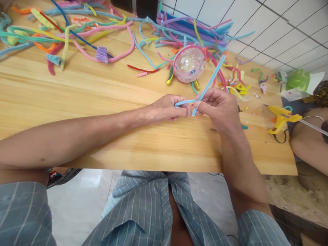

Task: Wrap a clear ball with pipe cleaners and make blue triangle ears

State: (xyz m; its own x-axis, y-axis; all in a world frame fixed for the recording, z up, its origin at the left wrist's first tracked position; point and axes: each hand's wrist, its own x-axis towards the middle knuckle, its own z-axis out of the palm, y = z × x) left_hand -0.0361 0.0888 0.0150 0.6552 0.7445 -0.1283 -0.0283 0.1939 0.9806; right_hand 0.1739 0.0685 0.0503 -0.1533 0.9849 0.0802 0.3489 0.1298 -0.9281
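A light-blue pipe cleaner (211,78) is held in front of me over the table, bent so that one part crosses another. My right hand (217,106) pinches it at the crossing, and its long straight end sticks up and to the right. My left hand (171,107) is closed on the bent end at the left, with the fingertips partly hidden. Just beyond my hands sits a clear plastic dome (190,64) with a pink rim. Yellow-and-green handles (169,76) poke out from under the dome's left side.
Loose colourful pipe cleaners (87,34) spread over the back left of the wooden table (77,92). A bundle of blue and purple pipe cleaners (192,29) lies by the tiled wall. On the right are a yellow glue gun (282,118) and another person's arm (307,143).
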